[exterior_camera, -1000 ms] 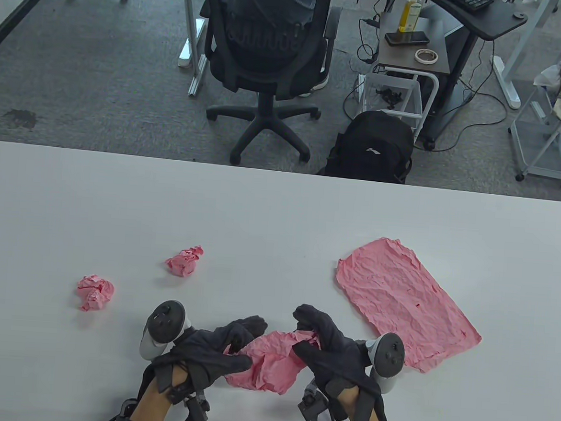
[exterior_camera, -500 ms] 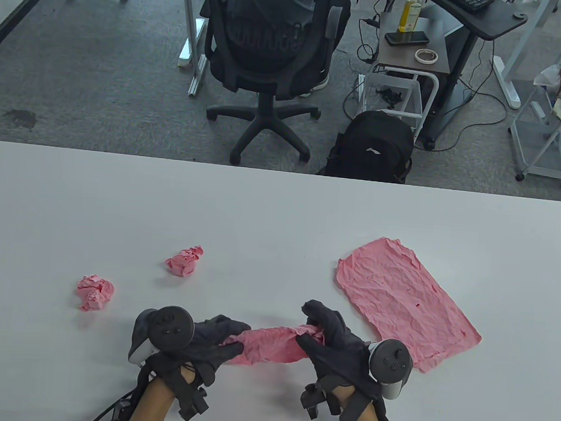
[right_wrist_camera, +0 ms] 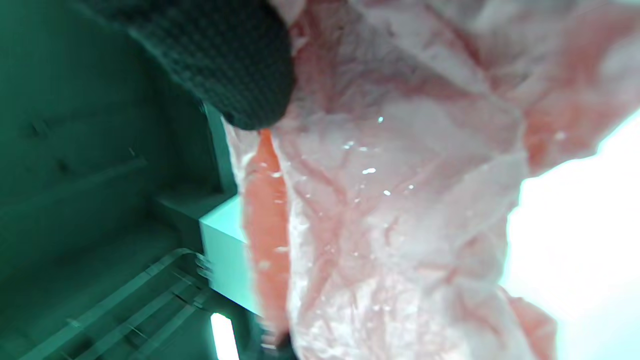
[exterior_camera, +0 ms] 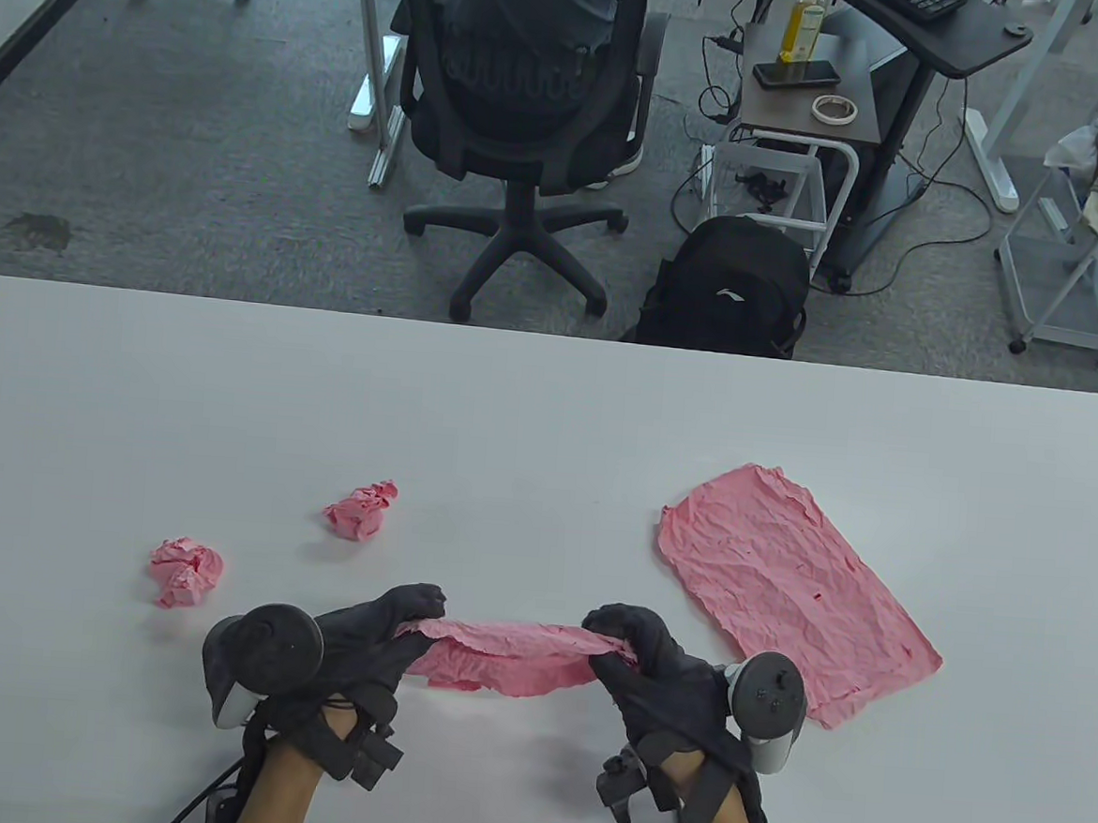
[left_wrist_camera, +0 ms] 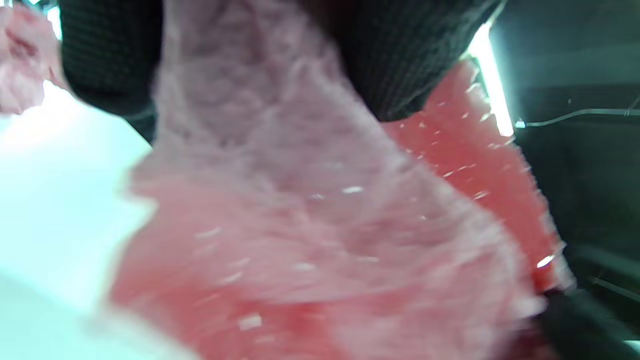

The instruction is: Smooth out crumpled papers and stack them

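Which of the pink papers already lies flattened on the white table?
The large wrinkled pink paper sheet on the right; two others are crumpled balls, and one is held.

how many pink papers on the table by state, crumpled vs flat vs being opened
Crumpled balls: 2, one nearer the left edge, one further in
Flattened sheet: 1
Sheet being stretched between the left hand and the right hand: 1
Total: 4 pink papers

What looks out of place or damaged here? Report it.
Nothing stands out. Both hands, left hand and right hand, hold the pink sheet; two crumpled balls wait; the flattened sheet lies askew.
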The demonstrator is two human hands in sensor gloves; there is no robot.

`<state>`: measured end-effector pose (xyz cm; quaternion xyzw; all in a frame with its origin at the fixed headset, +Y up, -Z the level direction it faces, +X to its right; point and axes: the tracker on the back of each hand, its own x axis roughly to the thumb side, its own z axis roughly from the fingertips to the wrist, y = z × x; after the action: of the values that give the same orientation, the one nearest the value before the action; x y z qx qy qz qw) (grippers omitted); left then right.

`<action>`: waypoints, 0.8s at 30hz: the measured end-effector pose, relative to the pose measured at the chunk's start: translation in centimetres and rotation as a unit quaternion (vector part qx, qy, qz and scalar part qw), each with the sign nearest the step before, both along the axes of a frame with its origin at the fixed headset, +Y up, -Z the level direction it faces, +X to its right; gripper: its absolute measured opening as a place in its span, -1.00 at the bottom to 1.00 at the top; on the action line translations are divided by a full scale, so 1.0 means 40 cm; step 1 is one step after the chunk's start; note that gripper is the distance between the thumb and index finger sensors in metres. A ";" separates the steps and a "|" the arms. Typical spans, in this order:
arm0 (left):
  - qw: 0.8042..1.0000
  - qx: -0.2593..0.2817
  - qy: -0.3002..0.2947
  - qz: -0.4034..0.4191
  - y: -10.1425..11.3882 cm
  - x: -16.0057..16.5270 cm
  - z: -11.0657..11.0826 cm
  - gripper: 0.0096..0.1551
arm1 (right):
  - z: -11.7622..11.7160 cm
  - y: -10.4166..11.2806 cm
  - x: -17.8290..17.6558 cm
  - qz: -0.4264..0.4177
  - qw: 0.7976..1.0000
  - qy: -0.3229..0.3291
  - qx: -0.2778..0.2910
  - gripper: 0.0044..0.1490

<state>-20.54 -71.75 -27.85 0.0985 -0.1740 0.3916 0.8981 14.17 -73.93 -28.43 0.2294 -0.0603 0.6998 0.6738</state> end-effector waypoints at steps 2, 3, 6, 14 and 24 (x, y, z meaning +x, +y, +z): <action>1.000 -0.006 -0.005 -0.003 -0.001 -0.003 0.000 -0.51 | 0.002 -0.004 -0.001 -0.014 1.000 -0.009 -0.026 -0.35; 1.000 -0.010 -0.003 0.005 -0.003 -0.007 0.000 -0.51 | 0.001 -0.005 0.003 0.004 0.999 -0.025 -0.033 -0.38; 0.999 -0.029 -0.013 0.032 -0.012 -0.014 -0.009 -0.51 | 0.000 -0.007 0.020 0.116 0.989 -0.078 -0.038 -0.37; 0.989 -0.111 -0.068 0.072 -0.045 -0.019 -0.029 -0.50 | -0.011 -0.009 0.029 0.078 0.995 -0.055 -0.026 -0.47; 0.989 -0.119 -0.059 0.071 -0.059 -0.028 -0.033 -0.49 | -0.010 -0.021 0.004 0.015 0.998 0.025 -0.053 -0.52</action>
<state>-21.66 -74.11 -29.19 -0.0200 -0.1712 0.4770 0.8618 14.31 -74.76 -28.84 0.2120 -0.0027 0.7059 0.6758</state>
